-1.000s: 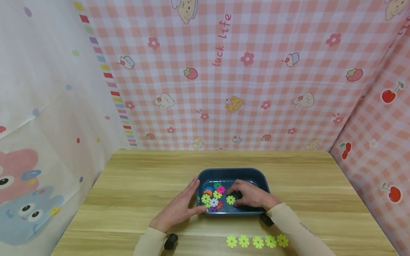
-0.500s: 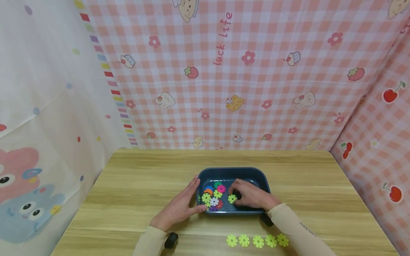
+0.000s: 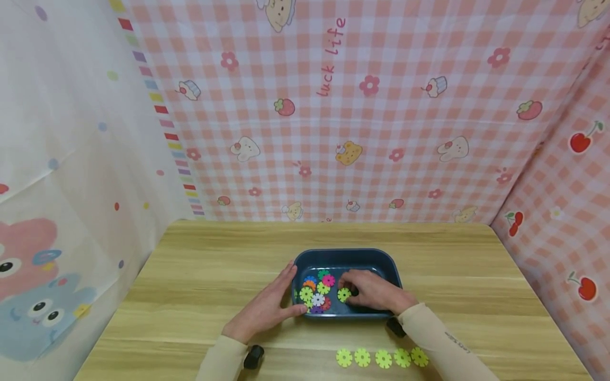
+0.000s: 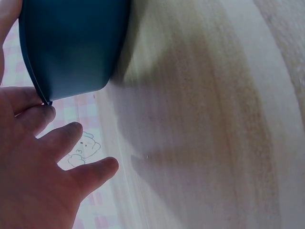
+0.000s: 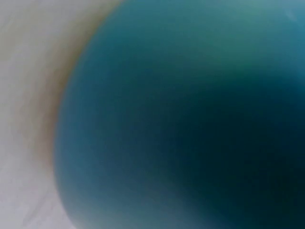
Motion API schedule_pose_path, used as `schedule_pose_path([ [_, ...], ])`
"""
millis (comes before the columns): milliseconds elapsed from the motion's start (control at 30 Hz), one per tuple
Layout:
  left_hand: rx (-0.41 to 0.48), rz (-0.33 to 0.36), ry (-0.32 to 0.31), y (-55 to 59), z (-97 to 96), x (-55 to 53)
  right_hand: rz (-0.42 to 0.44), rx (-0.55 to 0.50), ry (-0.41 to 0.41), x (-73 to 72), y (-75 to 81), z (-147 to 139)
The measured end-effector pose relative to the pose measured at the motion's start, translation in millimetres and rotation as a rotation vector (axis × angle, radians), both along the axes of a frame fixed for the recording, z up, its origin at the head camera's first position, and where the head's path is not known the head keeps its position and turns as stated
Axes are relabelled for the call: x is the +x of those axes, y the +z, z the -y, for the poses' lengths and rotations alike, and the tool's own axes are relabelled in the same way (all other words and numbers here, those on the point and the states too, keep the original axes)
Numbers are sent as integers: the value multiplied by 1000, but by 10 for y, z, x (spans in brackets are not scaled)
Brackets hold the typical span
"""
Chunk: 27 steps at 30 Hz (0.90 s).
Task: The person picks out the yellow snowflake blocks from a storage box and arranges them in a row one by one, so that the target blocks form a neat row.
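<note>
A dark blue rectangular tray (image 3: pixel 348 254) stands on the table, with several colourful snowflake discs (image 3: pixel 317 299) heaped in its left part. My left hand (image 3: pixel 267 309) rests along the tray's left side, its thumb at the near rim. In the left wrist view its fingers are fairly straight and spread, some touching the wall's edge. My right hand (image 3: pixel 374 291) reaches inside the tray with bent fingers and pinches a yellow-green snowflake disc (image 3: pixel 343 295) by its edge. The right wrist view holds only the blurred blue tray wall (image 5: pixel 119 133); the hand is hidden there.
In front of the tray, several yellow-green snowflake discs (image 3: pixel 383 359) lie in a row on the wooden table (image 3: pixel 229 248). Black wrist straps show below both wrists. Patterned cloths hang behind and at both sides of the table.
My right thumb and fingers have closed in on the yellow-green snowflake disc, which has shifted slightly. The left hand, the tray and the row of discs stay in place.
</note>
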<state>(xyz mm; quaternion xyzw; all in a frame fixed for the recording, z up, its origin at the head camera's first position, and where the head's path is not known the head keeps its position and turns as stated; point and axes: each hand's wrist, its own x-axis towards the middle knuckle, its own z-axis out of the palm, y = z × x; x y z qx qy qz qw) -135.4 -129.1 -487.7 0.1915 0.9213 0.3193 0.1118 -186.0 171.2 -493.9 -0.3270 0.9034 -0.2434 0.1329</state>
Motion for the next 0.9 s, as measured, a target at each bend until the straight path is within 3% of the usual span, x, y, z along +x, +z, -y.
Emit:
schedule_pose_path([
  [467,-9,4,2,-35,1,-11,18,26,-14,16,9,0],
  [900,-6,11,12,-13,1,-10,-64,-68,-74,114,233,-135],
])
